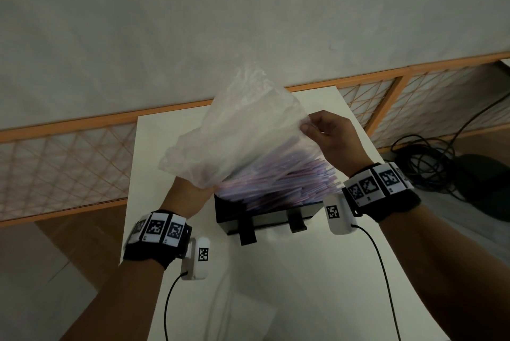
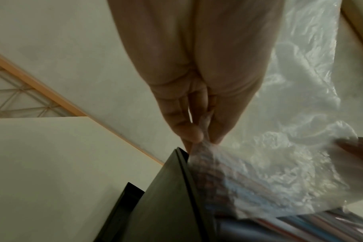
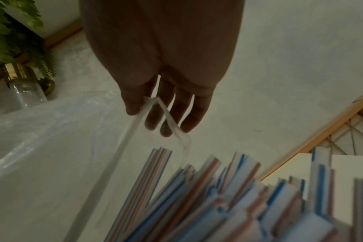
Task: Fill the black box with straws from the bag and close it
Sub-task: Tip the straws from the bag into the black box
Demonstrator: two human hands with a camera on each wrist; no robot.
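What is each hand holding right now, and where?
Both pinch the clear plastic bag: left hand at a gathered corner, right hand at its edge.

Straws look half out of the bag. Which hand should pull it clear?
Probably the right hand: it pinches the bag high up, clear of the straws; the left hand is pinned low beside the black box.

Left hand (image 1: 193, 197) (fingers especially) behind bag (image 1: 242, 131)
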